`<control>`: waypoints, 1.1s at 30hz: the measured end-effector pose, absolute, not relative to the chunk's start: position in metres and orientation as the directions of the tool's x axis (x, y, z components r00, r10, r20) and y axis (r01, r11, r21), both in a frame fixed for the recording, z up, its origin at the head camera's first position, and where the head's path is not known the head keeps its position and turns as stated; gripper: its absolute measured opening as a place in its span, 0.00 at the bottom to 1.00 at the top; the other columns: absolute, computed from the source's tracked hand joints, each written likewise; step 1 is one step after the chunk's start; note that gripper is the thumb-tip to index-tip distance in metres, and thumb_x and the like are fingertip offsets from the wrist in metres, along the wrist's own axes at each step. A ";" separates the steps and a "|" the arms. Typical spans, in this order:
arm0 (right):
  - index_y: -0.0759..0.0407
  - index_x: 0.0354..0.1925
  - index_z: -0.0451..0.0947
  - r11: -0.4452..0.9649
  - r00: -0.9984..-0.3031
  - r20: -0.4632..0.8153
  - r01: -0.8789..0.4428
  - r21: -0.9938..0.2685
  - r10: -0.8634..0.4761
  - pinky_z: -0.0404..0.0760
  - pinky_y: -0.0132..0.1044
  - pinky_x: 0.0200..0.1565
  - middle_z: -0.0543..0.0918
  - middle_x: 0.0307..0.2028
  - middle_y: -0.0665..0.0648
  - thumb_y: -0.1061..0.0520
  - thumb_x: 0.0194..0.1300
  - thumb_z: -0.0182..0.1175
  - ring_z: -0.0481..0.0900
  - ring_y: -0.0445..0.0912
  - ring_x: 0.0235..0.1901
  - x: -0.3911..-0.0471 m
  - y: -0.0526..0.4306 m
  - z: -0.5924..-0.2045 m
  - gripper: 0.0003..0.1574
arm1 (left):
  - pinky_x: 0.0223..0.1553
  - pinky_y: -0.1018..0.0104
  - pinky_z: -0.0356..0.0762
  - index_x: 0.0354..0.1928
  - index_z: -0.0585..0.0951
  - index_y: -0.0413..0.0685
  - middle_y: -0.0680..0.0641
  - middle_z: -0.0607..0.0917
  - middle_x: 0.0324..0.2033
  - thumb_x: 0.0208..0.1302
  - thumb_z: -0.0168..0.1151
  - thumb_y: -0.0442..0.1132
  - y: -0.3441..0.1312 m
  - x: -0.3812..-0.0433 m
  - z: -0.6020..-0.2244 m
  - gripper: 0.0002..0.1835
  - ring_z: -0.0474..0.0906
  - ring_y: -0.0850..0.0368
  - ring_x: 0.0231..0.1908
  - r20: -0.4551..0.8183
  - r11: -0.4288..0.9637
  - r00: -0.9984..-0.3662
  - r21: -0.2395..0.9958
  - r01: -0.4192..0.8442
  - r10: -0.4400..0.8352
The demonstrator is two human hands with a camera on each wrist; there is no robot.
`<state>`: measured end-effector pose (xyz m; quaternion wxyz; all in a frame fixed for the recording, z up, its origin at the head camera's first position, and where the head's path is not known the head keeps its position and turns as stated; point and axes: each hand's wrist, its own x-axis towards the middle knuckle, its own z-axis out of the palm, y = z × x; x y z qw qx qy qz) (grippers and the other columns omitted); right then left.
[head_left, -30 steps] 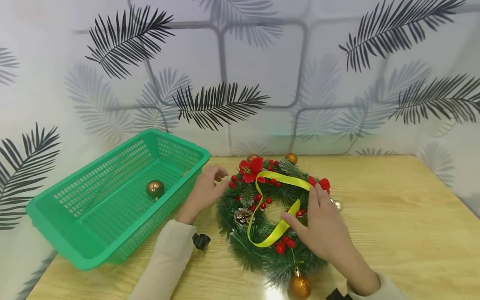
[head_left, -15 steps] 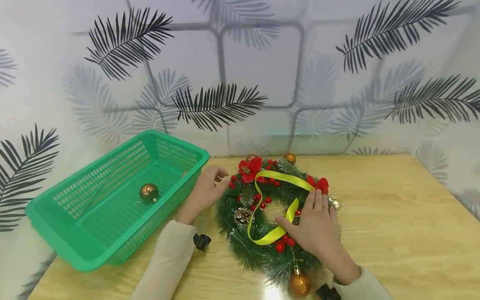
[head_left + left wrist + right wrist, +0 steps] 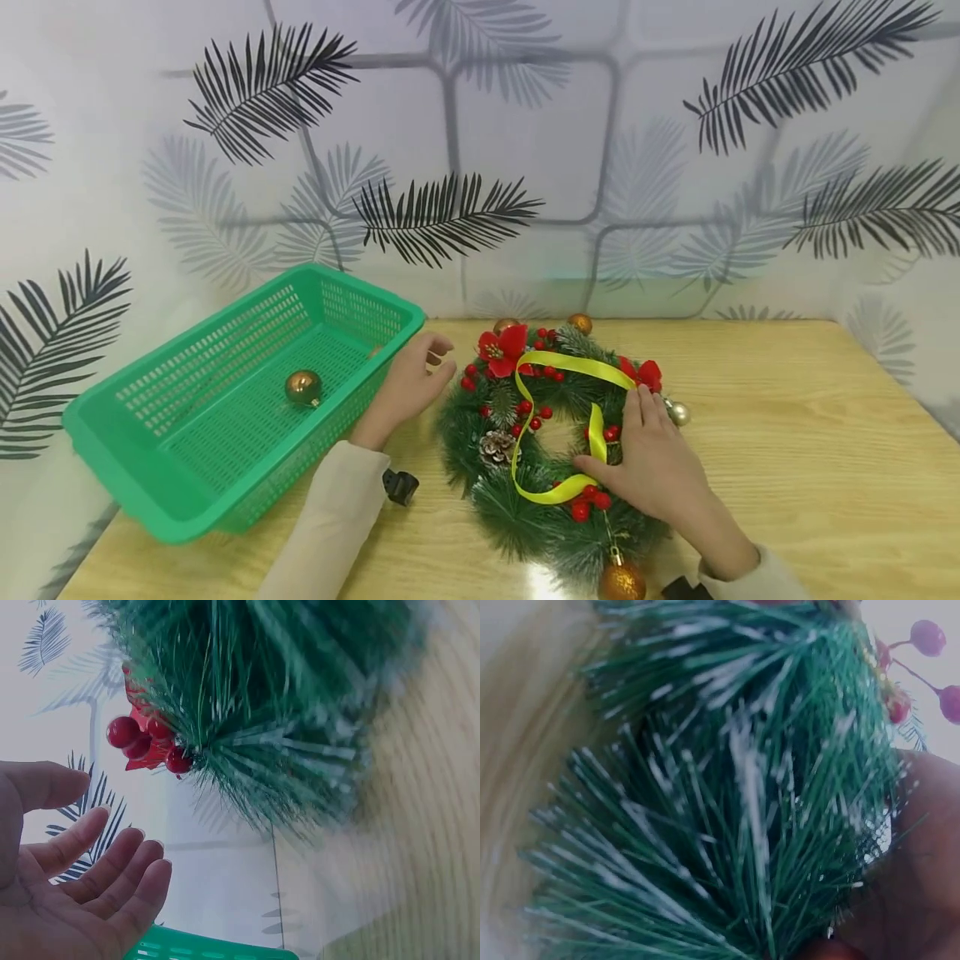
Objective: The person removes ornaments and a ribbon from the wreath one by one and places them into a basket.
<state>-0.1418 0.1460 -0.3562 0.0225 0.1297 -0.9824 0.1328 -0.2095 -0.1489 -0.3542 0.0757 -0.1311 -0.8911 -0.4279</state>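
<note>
A green Christmas wreath (image 3: 517,525) lies on the table, trimmed with red flowers, berries and a pinecone (image 3: 498,448). Loosely looped across its top is a yellow ribbon (image 3: 576,364). My right hand (image 3: 663,458) rests on the wreath's right side, its fingers extended beside the ribbon and its thumb spread inward over the ribbon's lower part. In the right wrist view, green needles hide most of that hand. Between basket and wreath, my left hand (image 3: 411,379) holds nothing; its fingers are loosely bent in the left wrist view, apart from the berries (image 3: 139,739).
A green plastic basket (image 3: 180,479) stands at the left with a bronze bauble (image 3: 303,388) inside. Orange bauble (image 3: 622,579) hangs at the wreath's front. A pale gold bauble (image 3: 679,413) shows at its right, near the red flower (image 3: 643,374). A patterned wall covering backs the table.
My right hand shifted left over the wreath, then back right. The wreath has moved slightly right and nearer, and the ribbon's free end stands more upright. The bauble in the basket has rolled slightly.
</note>
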 end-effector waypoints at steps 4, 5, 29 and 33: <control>0.81 0.68 0.48 0.901 -0.943 0.085 -0.332 -0.279 -0.321 0.57 0.64 0.65 0.51 0.68 0.80 0.32 0.57 0.62 0.49 0.72 0.68 -0.146 0.158 -0.357 0.67 | 0.50 0.50 0.76 0.53 0.73 0.38 0.36 0.76 0.50 0.68 0.52 0.38 -0.149 -0.212 -0.355 0.15 0.75 0.43 0.49 0.236 0.605 -0.958 0.744 0.284 0.160; 0.81 0.68 0.47 0.894 -0.938 0.084 -0.347 -0.283 -0.337 0.56 0.64 0.65 0.50 0.69 0.79 0.32 0.57 0.62 0.48 0.72 0.68 -0.147 0.160 -0.357 0.67 | 0.50 0.50 0.76 0.53 0.73 0.37 0.36 0.76 0.50 0.68 0.53 0.38 -0.149 -0.213 -0.355 0.15 0.75 0.42 0.49 0.240 0.605 -0.958 0.743 0.287 0.160; 0.74 0.71 0.46 0.799 -0.849 0.083 -0.521 -0.301 -0.522 0.63 0.62 0.62 0.50 0.72 0.72 0.31 0.57 0.61 0.49 0.68 0.70 -0.168 0.192 -0.357 0.66 | 0.53 0.46 0.72 0.60 0.68 0.38 0.32 0.70 0.58 0.68 0.50 0.39 -0.141 -0.241 -0.363 0.21 0.71 0.38 0.53 0.120 0.632 -0.976 0.747 0.208 0.179; 0.74 0.71 0.47 0.816 -0.861 0.091 -0.505 -0.280 -0.501 0.60 0.61 0.65 0.51 0.72 0.72 0.29 0.58 0.58 0.50 0.67 0.70 -0.164 0.191 -0.356 0.65 | 0.54 0.46 0.72 0.61 0.68 0.38 0.32 0.69 0.59 0.69 0.50 0.39 -0.141 -0.245 -0.367 0.22 0.70 0.38 0.54 0.109 0.632 -0.979 0.750 0.195 0.173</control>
